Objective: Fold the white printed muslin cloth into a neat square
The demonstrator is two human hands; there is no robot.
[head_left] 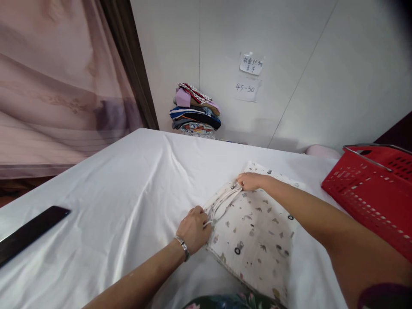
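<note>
A thin white cloth printed with small animals and plants lies in layers on the white-covered table, close to my body. My left hand, with a silver bracelet on the wrist, is closed on the cloth's left edge. Farther up that same edge, my right hand pinches the gathered layers. Between both hands the edge is bunched into loose, slightly raised folds. The fingertips of each hand are partly hidden by the fabric and the knuckles.
A red plastic basket with a metal handle stands at the right. A dark flat object rests at the left on the white table cover. Folded textiles are stacked beyond the far edge, by a wall with paper notes. A pink curtain hangs left.
</note>
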